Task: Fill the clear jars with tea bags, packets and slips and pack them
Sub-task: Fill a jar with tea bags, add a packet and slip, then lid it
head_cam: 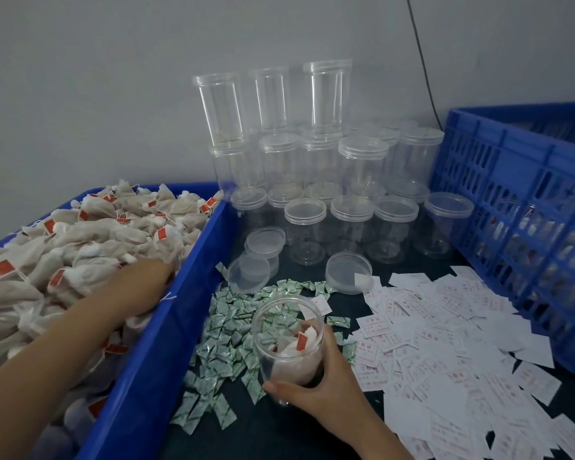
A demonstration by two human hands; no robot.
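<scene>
My right hand (pixel 316 383) grips an open clear jar (pixel 287 340) standing on the dark table; a few tea bags with red tags lie inside it. My left hand (pixel 140 287) reaches into the blue bin (pixel 166 327) heaped with tea bags (pixel 90 240); its fingers are buried among the bags and hidden. Green-and-white packets (pixel 226 340) are scattered around the jar. White printed slips (pixel 445 336) spread to the right of it.
Lidded empty clear jars (pixel 346 180) are stacked against the grey wall at the back. Loose lids (pixel 256 260) lie in front of them. A blue slotted crate (pixel 525 220) stands at the right. A black cable runs down the wall.
</scene>
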